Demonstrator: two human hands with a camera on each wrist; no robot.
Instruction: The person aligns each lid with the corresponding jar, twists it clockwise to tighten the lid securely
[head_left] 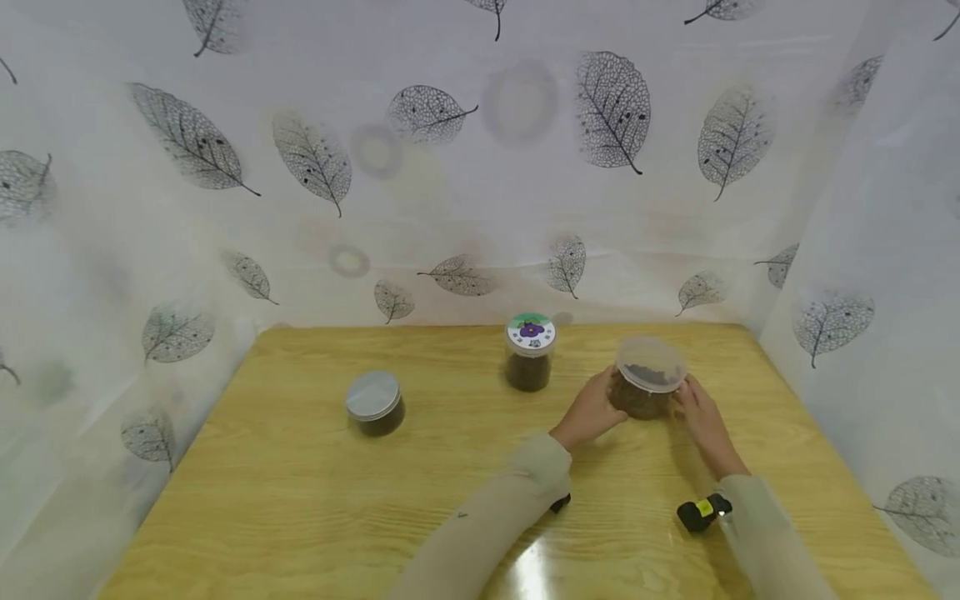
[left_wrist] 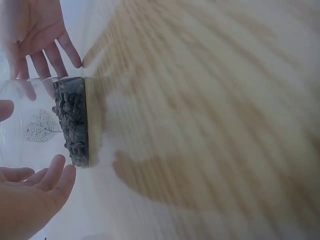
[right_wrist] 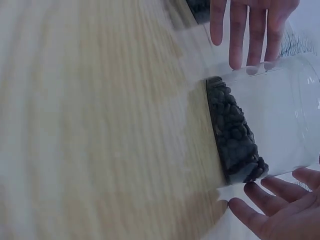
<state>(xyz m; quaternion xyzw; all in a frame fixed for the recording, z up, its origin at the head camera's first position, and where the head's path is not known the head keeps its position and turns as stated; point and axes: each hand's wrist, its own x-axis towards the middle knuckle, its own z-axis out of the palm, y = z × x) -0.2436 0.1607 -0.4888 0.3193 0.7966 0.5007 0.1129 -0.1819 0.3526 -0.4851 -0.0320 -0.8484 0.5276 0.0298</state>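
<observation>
In the head view both hands are at a clear plastic jar [head_left: 640, 404] with a translucent lid [head_left: 651, 364], on the table's right side. Dark lumpy pieces [left_wrist: 72, 120] fill its lower part; their kind I cannot tell. The left hand [head_left: 591, 408] holds the jar's left side, thumb toward the front. On the opposite side the right hand [head_left: 703, 421] holds it with spread fingers. In the right wrist view several left fingertips [right_wrist: 253, 67] touch the clear wall, while the right fingers [right_wrist: 270, 202] lie along the other side. Whether the base touches the table is unclear.
A jar with a flower-printed lid [head_left: 531, 332] stands at the back middle. Farther left is a low jar with a silver lid [head_left: 374, 396]. The wooden table [head_left: 315, 508] meets a leaf-patterned curtain [head_left: 465, 208] at its back and sides.
</observation>
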